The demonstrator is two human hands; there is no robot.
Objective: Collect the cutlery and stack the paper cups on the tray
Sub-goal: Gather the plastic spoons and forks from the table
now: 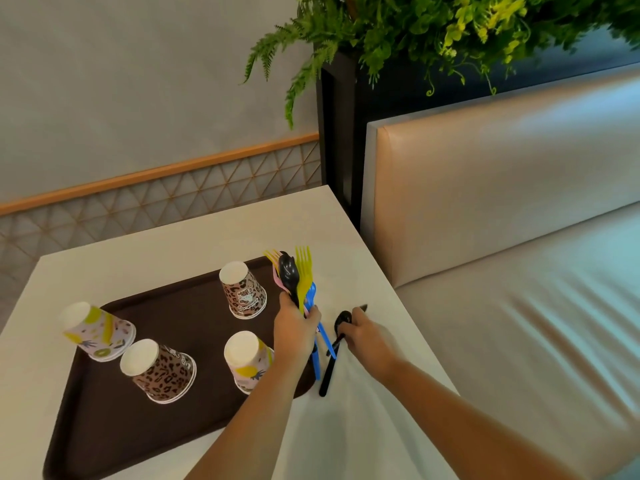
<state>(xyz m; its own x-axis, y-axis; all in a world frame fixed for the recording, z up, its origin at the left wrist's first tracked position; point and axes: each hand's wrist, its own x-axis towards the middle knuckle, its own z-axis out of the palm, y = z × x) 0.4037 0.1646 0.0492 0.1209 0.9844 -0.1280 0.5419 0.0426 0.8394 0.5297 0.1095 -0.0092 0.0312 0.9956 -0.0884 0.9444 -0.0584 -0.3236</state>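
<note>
A dark brown tray (pixel 145 420) lies on the white table and carries several upside-down paper cups. Two are leopard print (pixel 244 292) (pixel 162 374). Two others are pink with yellow shapes (pixel 95 332) (pixel 247 362). My left hand (pixel 296 329) is over the tray's right edge, shut on a bundle of plastic cutlery (pixel 299 275): yellow forks, a black spoon, pink and blue pieces. My right hand (pixel 367 337) is on the table just right of the tray, fingers closed on a black plastic spoon (pixel 330 365) whose handle end rests on the table.
The table (pixel 207 233) stands against a wall on the far side. A beige upholstered bench (pixel 519 306) runs along the table's right side. A black planter with green ferns (pixel 381 36) rises behind the table's far right corner.
</note>
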